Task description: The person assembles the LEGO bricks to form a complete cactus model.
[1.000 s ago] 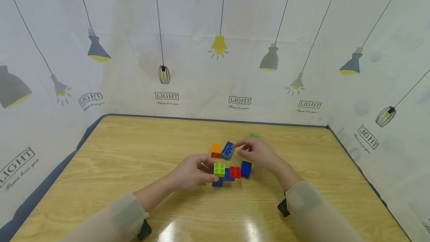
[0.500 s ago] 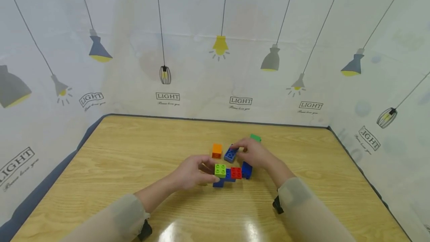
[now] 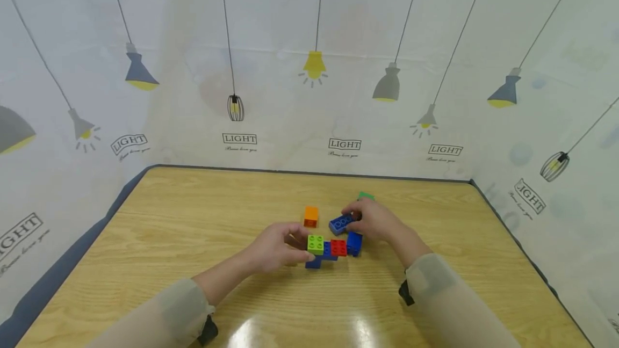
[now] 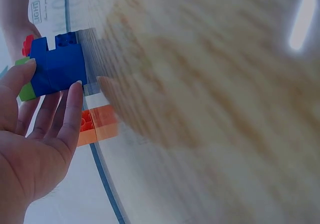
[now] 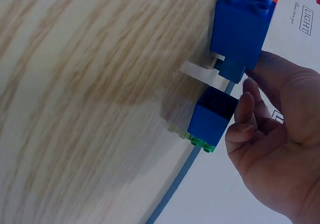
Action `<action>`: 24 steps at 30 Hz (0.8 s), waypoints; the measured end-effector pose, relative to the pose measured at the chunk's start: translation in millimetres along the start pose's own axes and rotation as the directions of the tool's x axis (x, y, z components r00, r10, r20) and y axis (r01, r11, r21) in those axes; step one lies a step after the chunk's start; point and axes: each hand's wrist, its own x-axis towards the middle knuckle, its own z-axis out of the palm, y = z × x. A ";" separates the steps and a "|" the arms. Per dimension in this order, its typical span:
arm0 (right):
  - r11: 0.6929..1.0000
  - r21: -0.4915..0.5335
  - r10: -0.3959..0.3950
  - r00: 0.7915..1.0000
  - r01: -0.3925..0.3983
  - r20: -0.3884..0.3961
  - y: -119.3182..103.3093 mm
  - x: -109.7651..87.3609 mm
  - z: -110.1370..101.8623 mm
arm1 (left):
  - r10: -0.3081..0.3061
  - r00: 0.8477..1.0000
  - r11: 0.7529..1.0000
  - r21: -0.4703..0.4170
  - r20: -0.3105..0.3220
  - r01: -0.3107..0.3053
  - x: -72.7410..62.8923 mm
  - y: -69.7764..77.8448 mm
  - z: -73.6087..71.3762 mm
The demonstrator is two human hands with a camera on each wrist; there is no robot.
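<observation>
**Two hands at the brick cluster, mid-table**

Here the left hand (image 3: 275, 248) is pinching the built cluster (image 3: 331, 249) at its lime-green brick (image 3: 316, 244), thumb and fingers curled onto it. The right hand (image 3: 374, 222) is gripping a long blue brick (image 3: 340, 223), holding it tilted just above the cluster. An orange brick (image 3: 311, 216) is sitting just beside, a green brick (image 3: 366, 196) peeking out behind the right hand. The wooden table (image 3: 193, 214) is offering wide bare room leftward and toward the far edge.
</observation>
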 end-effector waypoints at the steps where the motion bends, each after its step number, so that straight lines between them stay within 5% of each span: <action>1: 1.000 -0.004 0.009 1.000 -0.009 -0.001 0.6 0.1 0.1 | 0.000 1.000 1.000 0.001 0.000 0.000 0.1 -0.1 0.1; 9: 0.999 -0.009 0.034 0.999 -0.034 -0.031 4.1 -3.8 0.1 | -0.009 1.000 1.000 0.013 -0.002 0.009 0.6 -0.4 0.4; 24: 0.999 -0.016 -0.042 0.993 0.040 -0.113 10.8 -10.9 4.1 | -0.003 1.000 1.000 0.010 -0.006 0.003 0.4 -1.3 0.7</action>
